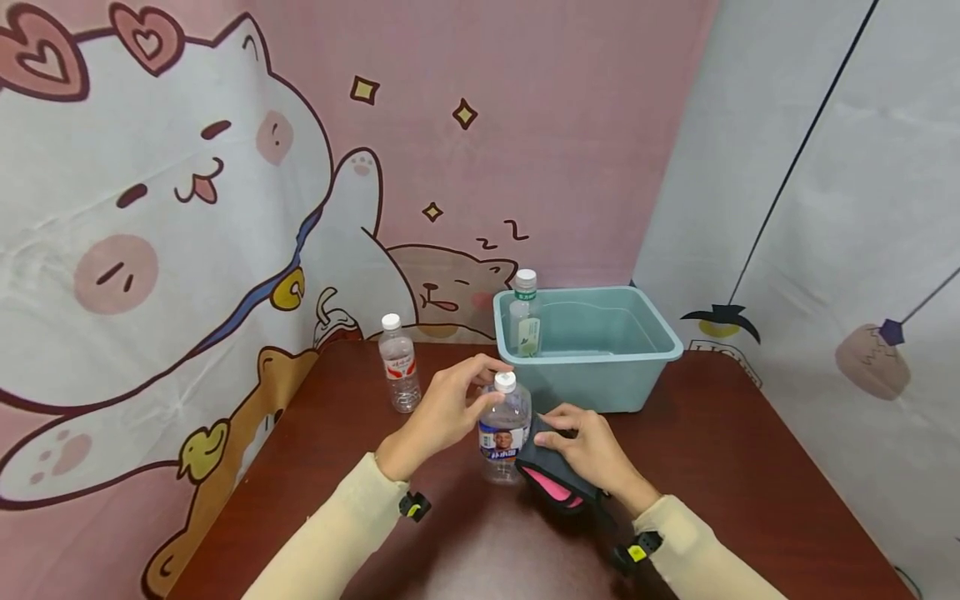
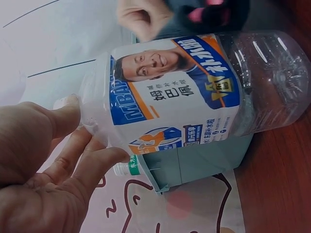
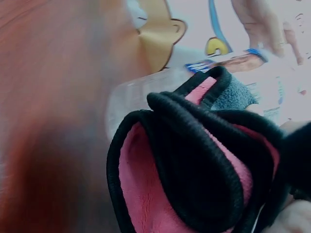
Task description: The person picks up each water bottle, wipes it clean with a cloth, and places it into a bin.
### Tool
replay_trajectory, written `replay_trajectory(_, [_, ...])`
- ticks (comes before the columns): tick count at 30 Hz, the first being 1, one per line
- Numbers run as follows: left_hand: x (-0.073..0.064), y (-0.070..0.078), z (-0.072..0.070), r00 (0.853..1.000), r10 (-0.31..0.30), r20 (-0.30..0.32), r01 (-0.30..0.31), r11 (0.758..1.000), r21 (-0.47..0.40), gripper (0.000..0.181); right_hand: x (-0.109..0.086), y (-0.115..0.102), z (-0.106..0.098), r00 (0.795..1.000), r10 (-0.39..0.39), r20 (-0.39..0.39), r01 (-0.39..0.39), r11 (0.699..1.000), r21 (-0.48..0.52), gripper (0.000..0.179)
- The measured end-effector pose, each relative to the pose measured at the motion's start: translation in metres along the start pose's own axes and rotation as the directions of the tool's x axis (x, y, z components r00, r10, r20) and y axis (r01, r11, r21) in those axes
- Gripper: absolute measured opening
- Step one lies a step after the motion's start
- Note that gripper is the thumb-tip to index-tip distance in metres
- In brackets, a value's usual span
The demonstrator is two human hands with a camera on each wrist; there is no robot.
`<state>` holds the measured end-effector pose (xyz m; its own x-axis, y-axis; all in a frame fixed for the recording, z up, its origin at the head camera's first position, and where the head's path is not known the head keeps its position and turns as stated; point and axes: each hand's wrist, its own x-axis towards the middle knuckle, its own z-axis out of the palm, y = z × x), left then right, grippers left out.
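A large clear plastic bottle [image 1: 504, 450] with a white cap and a blue-and-white label stands on the table in front of the bin. My left hand [image 1: 453, 404] grips it around the cap and neck; in the left wrist view the thumb lies at the cap and the fingers [image 2: 104, 158] at the shoulder. On the bottle's right side, my right hand [image 1: 592, 446] holds a folded dark grey cloth [image 1: 558, 468] with black edging and a pink inner face. The cloth overlaps the bottle's side, and its pink folds [image 3: 141, 179] fill much of the right wrist view.
Behind the hands stands a light blue-green plastic bin [image 1: 585, 383]. A clear bottle with a green-and-white label [image 1: 527, 321] is upright in its left end. Further left, a smaller clear bottle with a red-and-white label [image 1: 401, 371] stands on the brown table [image 1: 750, 500]. A cartoon-printed curtain [image 1: 562, 125] hangs behind.
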<state>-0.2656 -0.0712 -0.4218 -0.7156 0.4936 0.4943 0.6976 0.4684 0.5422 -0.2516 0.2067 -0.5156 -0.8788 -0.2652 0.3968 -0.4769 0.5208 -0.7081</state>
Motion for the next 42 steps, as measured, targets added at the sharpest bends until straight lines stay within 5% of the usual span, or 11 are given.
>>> replay_trajectory(10, [0.0,0.0,0.0,1.0,0.005,-0.011,-0.005,1.0,0.007,0.045,0.015,-0.023,-0.016,0.998,-0.002,-0.064,0.009,0.994,0.106,0.03])
replay_trajectory(17, [0.0,0.003,0.001,1.0,0.019,-0.013,-0.019,1.0,0.013,0.044,0.027,-0.039,-0.019,0.989,-0.067,-0.13,0.072,0.997,0.033,0.035])
replay_trajectory(25, [0.0,0.005,0.0,1.0,0.009,-0.015,-0.008,0.999,0.048,0.04,0.038,-0.057,-0.018,0.984,-0.107,-0.14,0.115,0.992,0.05,0.031])
replay_trajectory(42, [-0.001,0.006,0.0,1.0,-0.005,-0.002,0.006,0.999,0.047,0.042,0.038,-0.057,-0.021,0.989,-0.103,-0.105,0.104,0.995,0.005,0.033])
